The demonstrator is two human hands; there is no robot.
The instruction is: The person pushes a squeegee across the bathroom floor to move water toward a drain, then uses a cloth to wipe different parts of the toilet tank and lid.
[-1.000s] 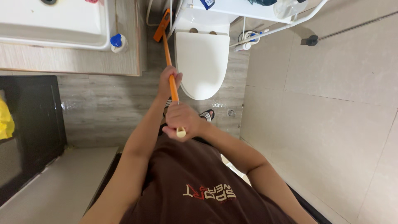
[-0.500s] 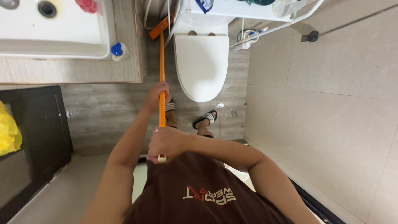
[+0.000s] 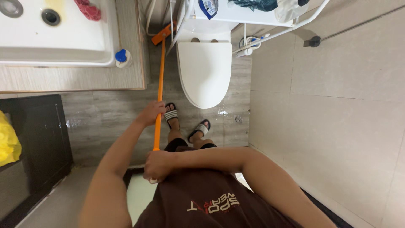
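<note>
Pulled back since a second ago — both hands, left hand (image 3: pixel 152 113) and right hand (image 3: pixel 158 164), grip the orange mop handle (image 3: pixel 158 80); its head (image 3: pixel 160 35) sits left of the toilet (image 3: pixel 204 71). Floor there looks wet, mopping seems midway.

White toilet (image 3: pixel 204 69) stood lid-down by a grey tiled floor (image 3: pixel 105 114). Sink (image 3: pixel 55 36) sat in the bench (image 3: pixel 76 78), blue-capped bottle (image 3: pixel 122 58) beside it. Yellow bag (image 3: pixel 8 141) lay far left.
</note>
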